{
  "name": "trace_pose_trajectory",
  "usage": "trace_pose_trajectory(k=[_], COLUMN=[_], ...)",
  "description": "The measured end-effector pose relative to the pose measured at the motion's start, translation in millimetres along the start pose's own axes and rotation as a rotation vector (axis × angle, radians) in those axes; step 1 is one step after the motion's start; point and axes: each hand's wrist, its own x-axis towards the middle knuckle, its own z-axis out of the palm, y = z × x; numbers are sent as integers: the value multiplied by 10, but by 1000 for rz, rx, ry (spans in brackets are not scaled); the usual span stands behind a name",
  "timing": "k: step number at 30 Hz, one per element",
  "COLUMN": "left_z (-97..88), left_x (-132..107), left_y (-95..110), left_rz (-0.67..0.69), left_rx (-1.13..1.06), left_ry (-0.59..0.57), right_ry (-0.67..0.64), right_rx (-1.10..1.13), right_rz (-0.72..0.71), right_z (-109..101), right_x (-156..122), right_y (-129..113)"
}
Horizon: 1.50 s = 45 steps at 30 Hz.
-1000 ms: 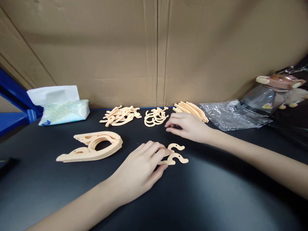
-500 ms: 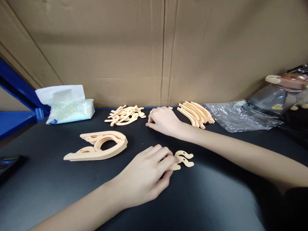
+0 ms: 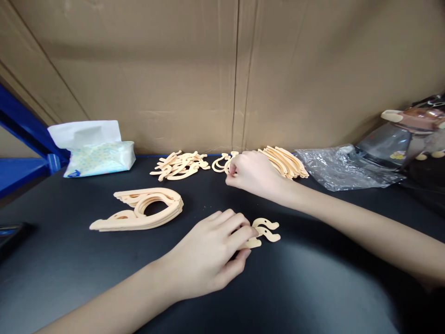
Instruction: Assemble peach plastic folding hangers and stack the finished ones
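My left hand (image 3: 213,255) is closed over several cream plastic hooked pieces (image 3: 267,232) at the middle of the table. Their curved ends and small holes stick out past its fingers; the rest is covered. Farther back, my right hand (image 3: 252,171) has its fingers curled in, and I cannot make out what they hold. Just left of it lie C-shaped cream pieces (image 3: 218,163). Its back partly hides a pile of long curved cream strips (image 3: 287,162). To the left, folded plastic hangers (image 3: 167,211) sit in a stack.
A heap of small cream parts (image 3: 182,166) lies at the back. A tissue pack (image 3: 100,157) stands back left, with a dark device (image 3: 14,236) at the left edge. On the right are a clear plastic bag (image 3: 330,169) and a transparent jug (image 3: 385,144). Cardboard (image 3: 174,79) walls the back.
My right hand has moved right and slightly toward me, uncovering the C-shaped pieces. My left hand stays on the hooked pieces.
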Motion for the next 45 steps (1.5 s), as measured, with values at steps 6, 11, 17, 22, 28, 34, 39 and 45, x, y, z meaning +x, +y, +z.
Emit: trace_pose_trajectory(k=[6, 11, 17, 22, 28, 34, 39, 45], left_z=[5, -10, -53, -12, 16, 40, 35, 33], left_x=[17, 0, 1, 23, 31, 44, 56, 56], left_y=[35, 20, -63, -85, -78, -112, -111, -105], left_rz=[42, -25, -56, 69, 150, 120, 95, 75], left_rx=[0, 60, 341, 328, 289, 267, 256, 214], left_ry=[27, 234, 391, 247, 183, 210, 203, 204], right_ry=[109, 88, 94, 110, 117, 212, 345, 308], right_rx=[89, 249, 399, 322, 287, 146, 28, -94], right_rz=[-267, -430, -529, -607, -616, -599, -404, 134], right_z=[-11, -19, -87, -93, -50, -87, -138, -157], right_x=[-473, -767, -1020, -1099, -1081, -1059, -914, -731], right_y=[239, 343, 217, 170, 209, 236, 569, 1143])
